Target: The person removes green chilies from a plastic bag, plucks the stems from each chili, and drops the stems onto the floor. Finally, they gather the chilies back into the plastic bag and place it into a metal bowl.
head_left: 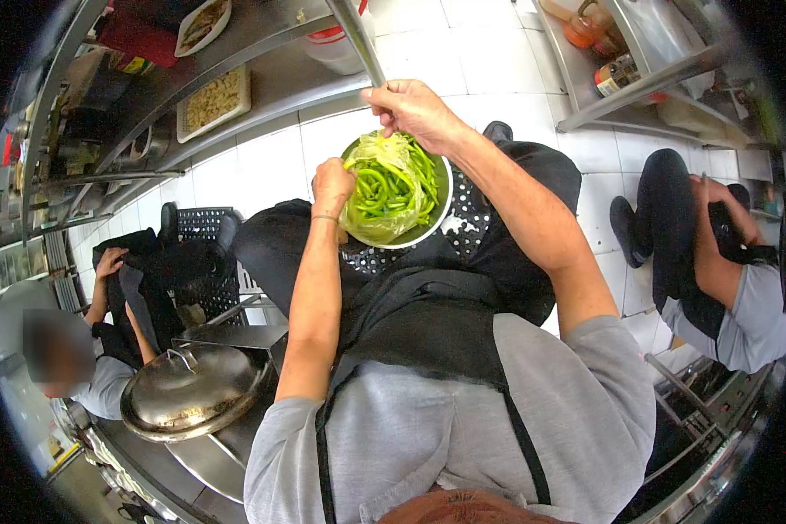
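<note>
Beans fill a thin bag sagging inside the bowl over the person's lap. Left hand pinches the bag's left edge; right hand grips its top. It looks limp, light and slippery, best held at the gathered mouth.

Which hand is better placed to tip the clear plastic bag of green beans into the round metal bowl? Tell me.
Left, probably. The left hand grips the side of the clear plastic bag, low over the round metal bowl, so it can tilt it; the right hand only pinches the bag's top.
</note>
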